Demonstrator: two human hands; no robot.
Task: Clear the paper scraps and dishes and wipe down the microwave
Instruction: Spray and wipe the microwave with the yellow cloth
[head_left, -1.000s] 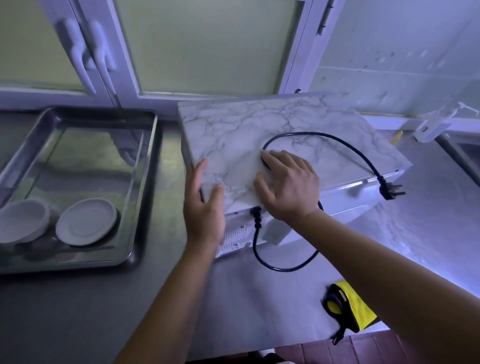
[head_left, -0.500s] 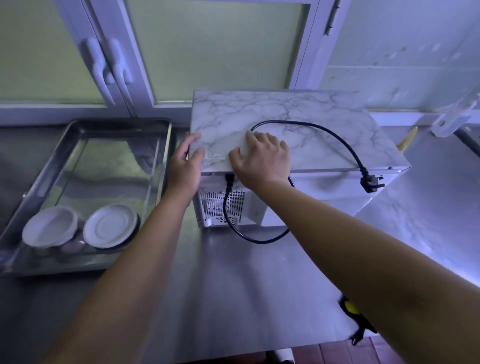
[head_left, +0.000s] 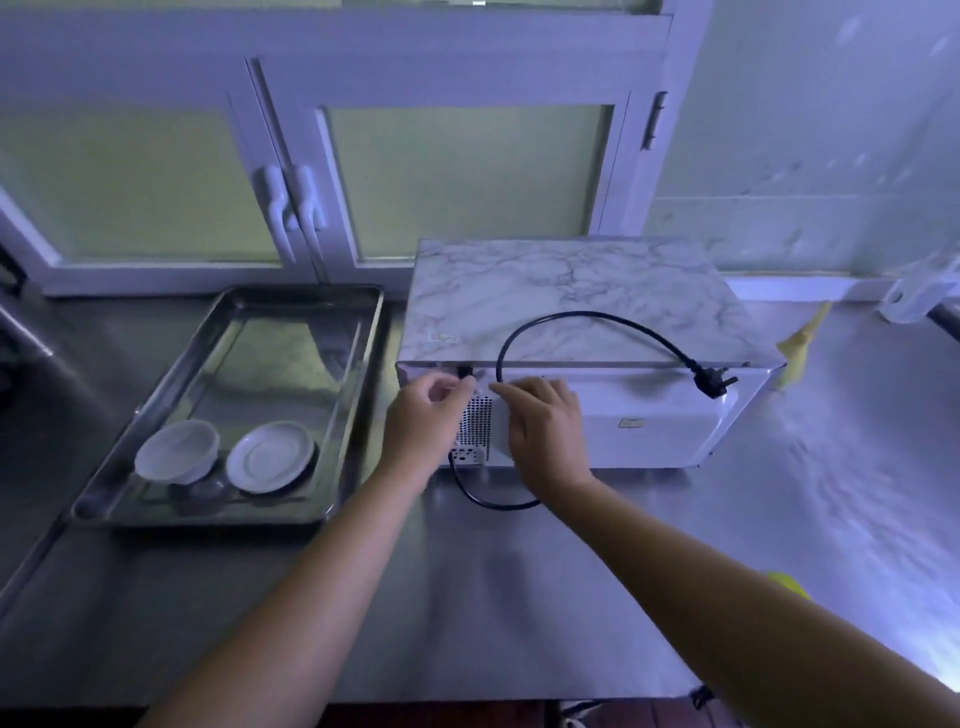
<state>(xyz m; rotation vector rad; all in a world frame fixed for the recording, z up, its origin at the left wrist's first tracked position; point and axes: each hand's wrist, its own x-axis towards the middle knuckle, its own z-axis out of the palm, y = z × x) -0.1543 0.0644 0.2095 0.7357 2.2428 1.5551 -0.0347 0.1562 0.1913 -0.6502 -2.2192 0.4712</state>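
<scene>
loose cord is the main hazard at the back of the microwave

the microwave (head_left: 571, 291) stands on the bench (head_left: 467, 597) just beyond both hands, with its vented rear panel turned toward them. the left hand (head_left: 423, 421) has thumb and forefinger drawn together beside the point where the cord (head_left: 623, 325) leaves the casing. the blur hides whether it pinches the cord or only touches the panel. the right hand (head_left: 545, 431) lies on the rear panel over the cord's lower run, and i cannot tell if it grips anything.

the cord loops over the top, beyond the right hand, and its plug (head_left: 714, 382) hangs off the rear edge to that hand's right. a tug at the root would likely drag the loop and let the plug swing or drop onto the bench. wiping with the cord on top would probably snag it.

turning the casing by one corner could slide it leftward into the tray (head_left: 363, 364), which sits just left of the left hand. the bowl (head_left: 176, 449) and plate (head_left: 270, 457) lie at its near end and could rattle or chip.
</scene>
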